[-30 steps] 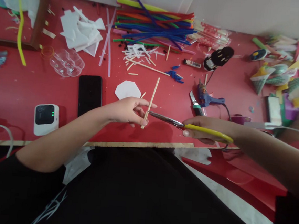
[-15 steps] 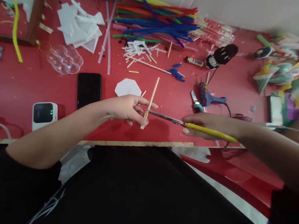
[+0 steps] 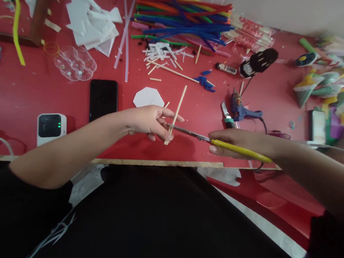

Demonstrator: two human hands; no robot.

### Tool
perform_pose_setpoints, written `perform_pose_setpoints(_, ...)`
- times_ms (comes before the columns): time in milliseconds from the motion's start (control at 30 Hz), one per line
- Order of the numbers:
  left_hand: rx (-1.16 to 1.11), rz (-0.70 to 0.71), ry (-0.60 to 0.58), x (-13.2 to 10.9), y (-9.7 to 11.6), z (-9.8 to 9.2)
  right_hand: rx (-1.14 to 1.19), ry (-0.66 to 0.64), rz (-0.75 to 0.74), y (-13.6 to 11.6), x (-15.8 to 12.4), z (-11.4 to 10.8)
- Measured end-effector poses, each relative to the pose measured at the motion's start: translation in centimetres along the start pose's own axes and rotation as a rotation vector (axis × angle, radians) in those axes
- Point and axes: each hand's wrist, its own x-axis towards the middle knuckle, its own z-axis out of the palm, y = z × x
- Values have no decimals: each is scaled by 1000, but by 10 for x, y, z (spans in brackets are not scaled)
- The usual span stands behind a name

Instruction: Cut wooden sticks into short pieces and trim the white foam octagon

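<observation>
Pinched between the thumb and fingers of my left hand [image 3: 151, 123] are thin wooden sticks [image 3: 180, 106], one long and at least one shorter piece beside its lower end. My right hand [image 3: 233, 141] grips scissors with yellow handles [image 3: 241, 151]. Their metal blades [image 3: 189, 132] reach left to the sticks and cross them just above my left thumb. Whether the blades have cut in, I cannot tell. Behind my left hand a white octagonal card [image 3: 149, 97] lies flat on the red table, a short stick piece by its edge.
A black phone [image 3: 103, 99] and a white device with green lights [image 3: 51, 129] lie to the left. On the right are a blue glue gun [image 3: 245, 111] and a utility knife [image 3: 227, 115]. Coloured pipe cleaners [image 3: 183, 20], white scraps [image 3: 92, 23] and cut pieces [image 3: 161, 52] lie farther back.
The view has shifted slightly, so the table things sit a little higher and most a little to the right. Both hands keep their hold, with the scissor blades still across the sticks.
</observation>
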Motion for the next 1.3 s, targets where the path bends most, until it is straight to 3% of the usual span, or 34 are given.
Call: perform_pose_setpoints(1300, 45, 1, -40, -3, 4, -2, -12, 33, 2, -8, -1, -1)
